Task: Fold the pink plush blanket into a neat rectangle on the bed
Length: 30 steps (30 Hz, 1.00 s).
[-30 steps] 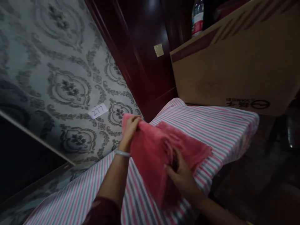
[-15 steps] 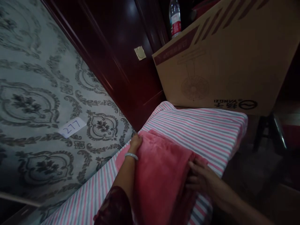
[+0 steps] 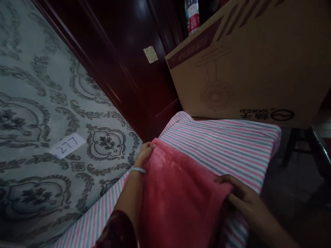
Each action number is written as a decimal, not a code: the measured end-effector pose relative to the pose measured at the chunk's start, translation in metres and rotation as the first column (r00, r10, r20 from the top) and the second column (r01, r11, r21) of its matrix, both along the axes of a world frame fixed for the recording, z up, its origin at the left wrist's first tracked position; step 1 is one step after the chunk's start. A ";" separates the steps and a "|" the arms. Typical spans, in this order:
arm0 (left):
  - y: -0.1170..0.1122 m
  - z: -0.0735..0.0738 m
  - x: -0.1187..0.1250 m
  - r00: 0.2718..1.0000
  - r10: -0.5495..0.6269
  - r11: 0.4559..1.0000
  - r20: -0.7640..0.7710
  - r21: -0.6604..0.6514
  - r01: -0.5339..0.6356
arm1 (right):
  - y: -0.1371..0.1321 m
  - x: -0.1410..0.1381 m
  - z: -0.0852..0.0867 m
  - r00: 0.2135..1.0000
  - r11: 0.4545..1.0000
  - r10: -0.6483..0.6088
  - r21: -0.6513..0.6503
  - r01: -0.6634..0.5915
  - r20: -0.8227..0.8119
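Hands: left hand (image 3: 145,154), right hand (image 3: 239,194) pinching pink towel (image 3: 178,193) corners.

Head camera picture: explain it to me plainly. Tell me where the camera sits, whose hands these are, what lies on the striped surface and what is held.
The camera sits on a person's head, looking down at their own bare hands; there is no machine. A pink cloth lies on a striped cover. The left hand pinches the cloth's far corner; the right hand grips its right edge. Behind stands a cardboard box; a paper label reading 277 is on the patterned wall.
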<state>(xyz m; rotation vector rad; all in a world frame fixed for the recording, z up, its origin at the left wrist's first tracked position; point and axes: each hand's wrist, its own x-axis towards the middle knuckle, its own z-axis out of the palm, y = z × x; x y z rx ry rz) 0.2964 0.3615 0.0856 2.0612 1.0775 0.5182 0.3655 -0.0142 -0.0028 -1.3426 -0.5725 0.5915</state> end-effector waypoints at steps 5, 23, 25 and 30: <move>-0.011 -0.014 0.019 0.984 -0.017 0.999 -0.178 -0.047 0.009 | -0.016 0.013 -0.021 0.999 0.994 0.023 -0.110 -0.027 -0.038; -0.044 0.008 0.004 0.995 -0.023 0.988 -0.101 -0.155 0.007 | 0.015 0.067 0.010 0.773 0.849 0.425 -0.504 -0.159 0.471; -0.052 0.032 -0.005 0.999 -0.044 0.990 -0.002 -0.137 0.044 | 0.013 0.069 0.014 0.765 0.834 0.462 -0.514 -0.202 0.448; -0.079 0.117 -0.062 0.963 -0.120 0.992 0.243 0.001 0.124 | 0.009 0.054 0.027 0.728 0.838 0.536 -0.375 -0.397 0.427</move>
